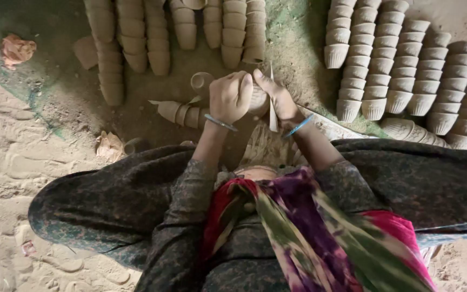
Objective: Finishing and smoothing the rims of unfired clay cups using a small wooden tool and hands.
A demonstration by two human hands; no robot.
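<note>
Your left hand [231, 96] is curled tight, fingers wrapped round a small clay cup [259, 100], and your right hand [279, 100] presses on the same cup from the other side w/ thumb up along it. Both hands closed on that one cup; most of it is hidden by your fingers, only a ribbed bit shows btwn the palms. A thin pale strip [272, 111] (paper or blade, can't tell which) sticks up and down past the right palm; whether the right fingers pinch it isn't clear.

Taking the held cup as landmark: just left of it, on the dirt floor [77, 103], lies a short nested stack of cups [182, 113] on its side. A single cup [201, 81] sits mouth-up just above-left. Further up from the held cup, rows of stacked cups [158, 32] lie side by side. Well to the right, a bigger block of stacked cup rows [401, 65] fans out. Far left and up, a crumpled orange scrap [17, 50]. Below-left, a crumpled tan scrap [109, 145]. Blue bangles on both wrists. Below the cup, your dark patterned sleeves and a multicolour scarf [298, 227].
</note>
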